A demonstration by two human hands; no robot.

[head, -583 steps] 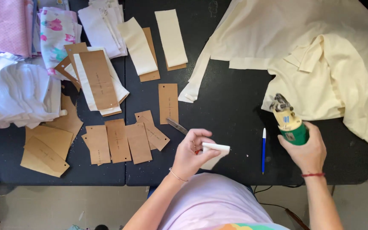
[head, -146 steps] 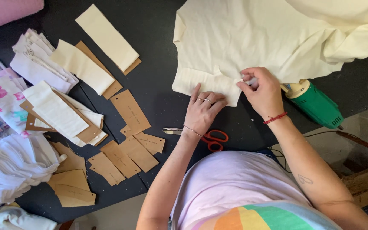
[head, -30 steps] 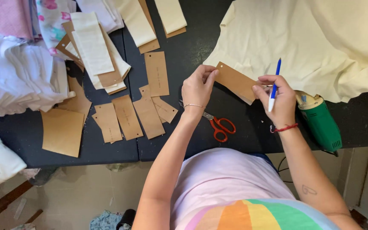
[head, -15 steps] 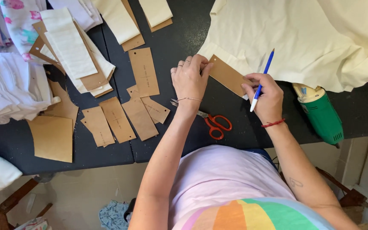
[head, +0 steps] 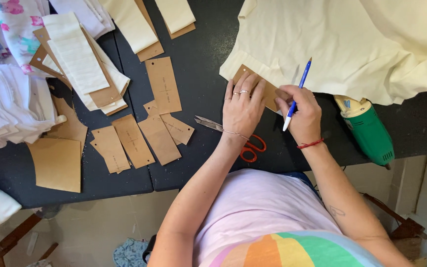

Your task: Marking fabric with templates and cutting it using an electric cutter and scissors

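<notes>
Near the counter's front edge, both hands work a cardboard template (head: pixel 262 87).
Left hand (head: pixel 242 110) presses it flat, fingers spread; right hand (head: pixel 300 114) pinches a blue pen (head: pixel 297 91), tip down.

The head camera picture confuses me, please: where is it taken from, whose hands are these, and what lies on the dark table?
The camera sits on a person's head and looks straight down, so you see that person's own arms and chest from above. There is no machine, only two bare hands.

The left hand lies flat on a brown cardboard template, pressing it onto cream fabric at the fabric's edge. The right hand holds a blue pen, its grip closed around it, beside the template.

On the black table lie red-handled scissors near the left wrist, and a green power tool to the right. To the left are more cardboard pieces, strips of pale cloth and a white fabric pile.
</notes>
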